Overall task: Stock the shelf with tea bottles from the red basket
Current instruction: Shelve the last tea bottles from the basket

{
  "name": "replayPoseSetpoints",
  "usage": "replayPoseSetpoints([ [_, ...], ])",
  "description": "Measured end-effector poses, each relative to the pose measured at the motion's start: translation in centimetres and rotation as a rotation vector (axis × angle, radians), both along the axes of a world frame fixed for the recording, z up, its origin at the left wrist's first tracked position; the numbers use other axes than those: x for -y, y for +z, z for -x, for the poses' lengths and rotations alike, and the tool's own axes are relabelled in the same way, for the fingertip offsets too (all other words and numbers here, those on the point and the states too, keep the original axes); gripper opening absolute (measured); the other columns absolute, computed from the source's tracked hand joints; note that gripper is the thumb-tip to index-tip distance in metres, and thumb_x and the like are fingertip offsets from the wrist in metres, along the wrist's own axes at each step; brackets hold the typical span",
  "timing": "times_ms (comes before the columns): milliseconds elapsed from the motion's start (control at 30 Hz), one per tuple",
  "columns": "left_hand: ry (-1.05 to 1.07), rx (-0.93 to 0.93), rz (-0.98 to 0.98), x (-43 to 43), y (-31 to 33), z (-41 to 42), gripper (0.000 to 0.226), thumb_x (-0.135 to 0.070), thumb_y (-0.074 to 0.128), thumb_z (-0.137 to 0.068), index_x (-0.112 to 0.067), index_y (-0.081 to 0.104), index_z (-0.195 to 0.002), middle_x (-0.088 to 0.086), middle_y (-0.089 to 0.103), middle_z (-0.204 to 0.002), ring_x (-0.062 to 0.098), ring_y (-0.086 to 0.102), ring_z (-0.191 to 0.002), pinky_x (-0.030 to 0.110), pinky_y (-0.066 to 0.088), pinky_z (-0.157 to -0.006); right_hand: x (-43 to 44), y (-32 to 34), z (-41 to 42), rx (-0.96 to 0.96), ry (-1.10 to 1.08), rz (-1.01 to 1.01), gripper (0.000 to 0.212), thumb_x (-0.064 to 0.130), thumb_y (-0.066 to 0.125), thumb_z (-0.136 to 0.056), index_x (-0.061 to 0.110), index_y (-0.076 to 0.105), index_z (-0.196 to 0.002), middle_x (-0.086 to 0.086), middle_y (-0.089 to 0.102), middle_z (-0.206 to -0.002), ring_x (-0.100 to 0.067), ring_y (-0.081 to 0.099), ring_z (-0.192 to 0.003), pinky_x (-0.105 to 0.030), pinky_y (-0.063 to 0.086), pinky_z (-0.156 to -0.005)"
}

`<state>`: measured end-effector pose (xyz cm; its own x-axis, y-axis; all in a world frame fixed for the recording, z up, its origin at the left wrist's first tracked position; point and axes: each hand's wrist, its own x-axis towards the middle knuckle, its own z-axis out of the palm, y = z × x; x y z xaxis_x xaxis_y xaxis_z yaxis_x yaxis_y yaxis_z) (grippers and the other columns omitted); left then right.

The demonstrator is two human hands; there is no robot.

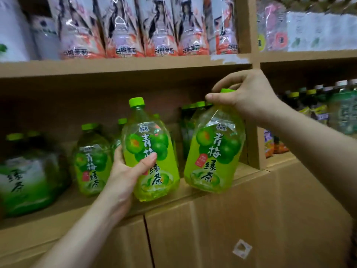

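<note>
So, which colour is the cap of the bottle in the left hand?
Bright lime green, on the bottle's cap, in the head view.

Open headroom under upper board (125,68); bottle rows (193,117) behind; divider (254,147) hard right

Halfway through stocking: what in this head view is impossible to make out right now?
Red basket: outside the head view entirely.
Cap of the right bottle: mostly covered by the right hand gripping it.
Rear bottles: largely hidden by the left bottle and the left hand.
Large green bottle at far left: label too blurred to read.
Pink bottles above: tops cut off by the frame's top edge.
</note>
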<state>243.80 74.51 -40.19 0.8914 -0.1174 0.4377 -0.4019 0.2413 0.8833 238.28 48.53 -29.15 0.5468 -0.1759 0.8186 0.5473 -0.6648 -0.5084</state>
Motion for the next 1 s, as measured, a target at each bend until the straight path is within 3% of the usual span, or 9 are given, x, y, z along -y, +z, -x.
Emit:
replayPoseSetpoints([
  [133,0.073,-0.055,-0.031,-3.0,-1.3,-1.5,0.104,-0.036,0.091,-0.041,-0.041,0.039,-0.131,0.002,0.068,-0.118,0.028,0.068,-0.104,0.055,0.047,-0.097,-4.4,-0.3,-4.0,-0.051,0.052,0.063,0.032,0.036,0.085,-0.066,0.017,0.075,-0.089,0.005,0.065,-0.071,0.004,0.062,-0.054,-0.009,0.045,-0.052],
  [300,0.078,-0.085,-0.028,-5.1,-2.6,-3.1,0.081,-0.034,0.090,-0.038,-0.045,0.048,-0.106,0.000,0.073,-0.108,0.025,0.072,-0.095,0.051,0.053,-0.089,-7.7,-1.8,-8.0,-0.093,0.070,0.072,0.039,0.044,0.085,-0.062,0.021,0.074,-0.093,0.004,0.069,-0.090,-0.010,0.063,-0.092,-0.028,0.051,-0.080],
  [400,0.075,-0.062,-0.100,-5.4,-2.8,-3.8,0.101,-0.040,0.093,-0.035,-0.043,0.042,-0.122,-0.003,0.070,-0.116,0.021,0.068,-0.104,0.047,0.052,-0.091,-9.1,-2.5,-9.5,-0.109,0.152,0.051,0.040,0.043,0.081,-0.068,0.020,0.073,-0.099,0.009,0.067,-0.092,-0.002,0.061,-0.087,-0.019,0.049,-0.080],
  [467,0.091,-0.045,-0.120,-5.4,-3.0,-3.9,0.098,-0.040,0.091,-0.033,-0.048,0.042,-0.118,-0.007,0.069,-0.117,0.016,0.068,-0.104,0.043,0.053,-0.090,-9.5,-3.4,-9.8,-0.128,0.225,0.023,0.038,0.043,0.075,-0.076,0.021,0.070,-0.106,0.009,0.068,-0.096,0.001,0.061,-0.088,-0.019,0.050,-0.084],
  [533,0.099,-0.042,-0.132,-5.3,-3.0,-3.7,0.093,-0.036,0.093,-0.033,-0.057,0.039,-0.106,-0.010,0.068,-0.114,0.012,0.068,-0.102,0.036,0.053,-0.087,-9.4,-4.6,-9.5,-0.126,0.268,-0.027,0.048,0.053,0.067,-0.080,0.025,0.064,-0.118,0.002,0.066,-0.101,-0.008,0.061,-0.093,-0.035,0.053,-0.088],
  [600,0.119,-0.043,-0.151,-5.1,-2.9,-3.6,0.093,-0.028,0.097,-0.038,-0.058,0.036,-0.102,-0.012,0.067,-0.112,0.009,0.067,-0.100,0.030,0.053,-0.081,-9.0,-6.3,-8.4,-0.172,0.247,-0.013,0.073,0.066,0.061,-0.075,0.034,0.044,-0.137,-0.002,0.055,-0.119,-0.011,0.052,-0.107,-0.035,0.047,-0.092],
  [733,0.103,-0.040,-0.318,-6.1,-2.1,-2.9,0.115,-0.020,0.097,-0.039,-0.039,0.031,-0.131,-0.009,0.067,-0.116,0.011,0.067,-0.102,0.036,0.054,-0.091,-9.0,-10.8,-5.3,-0.352,0.208,0.025,0.120,0.059,0.075,-0.053,0.052,0.000,-0.146,0.007,0.016,-0.158,-0.006,0.018,-0.140,-0.032,0.020,-0.111],
  [867,0.154,-0.013,-0.456,-7.7,-1.7,-2.5,0.118,-0.022,0.097,-0.041,-0.039,0.031,-0.137,-0.015,0.064,-0.120,0.008,0.062,-0.111,0.037,0.047,-0.101,-9.9,-12.1,-4.9,-0.325,0.131,-0.040,0.124,0.046,0.080,-0.045,0.053,0.009,-0.145,0.007,0.027,-0.157,-0.021,0.028,-0.141,-0.038,0.027,-0.111],
  [1000,0.210,-0.042,-0.422,-9.3,-1.9,-1.8,0.125,-0.028,0.098,-0.030,-0.032,0.037,-0.140,-0.009,0.067,-0.121,0.013,0.064,-0.111,0.042,0.049,-0.099,-11.4,-12.2,-5.7,-0.312,0.201,-0.059,0.121,0.046,0.082,-0.045,0.053,0.014,-0.145,0.011,0.033,-0.153,-0.015,0.031,-0.139,-0.034,0.030,-0.110],
])
